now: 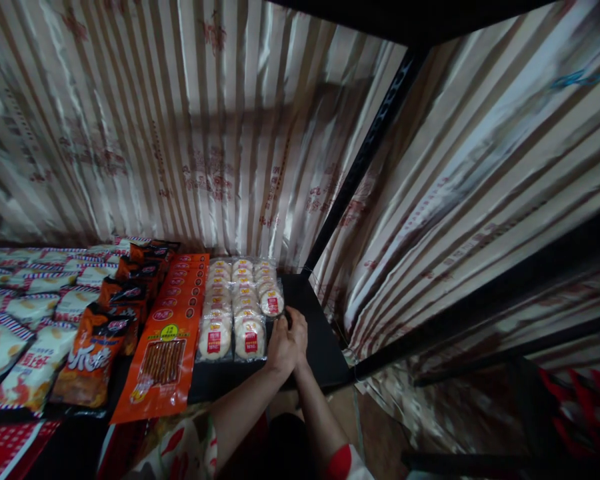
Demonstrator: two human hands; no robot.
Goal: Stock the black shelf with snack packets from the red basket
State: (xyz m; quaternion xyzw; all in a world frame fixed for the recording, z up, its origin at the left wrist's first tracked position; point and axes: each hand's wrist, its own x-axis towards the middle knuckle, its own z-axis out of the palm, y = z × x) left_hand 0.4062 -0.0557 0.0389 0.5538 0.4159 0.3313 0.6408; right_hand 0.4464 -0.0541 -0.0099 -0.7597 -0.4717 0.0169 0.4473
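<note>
Both my hands meet at the right end of a black shelf [320, 340]. My left hand [279, 347] rests against the right edge of the clear packs of round white rice cakes [240, 300], which lie in rows on the shelf. My right hand [297, 330] sits just beside it, fingers curled at the same pack edge; the fingertips are hidden, so the grip is unclear. Left of the cakes lie long orange packs of snack sticks [167, 340].
Further left are orange-brown snack bags [97, 353] and white bags with red-blue striped edges [15, 313]. A black shelf post [365, 160] rises diagonally behind. Striped shiny sheeting [180, 120] covers the back and right side. A lower shelf bar runs at right.
</note>
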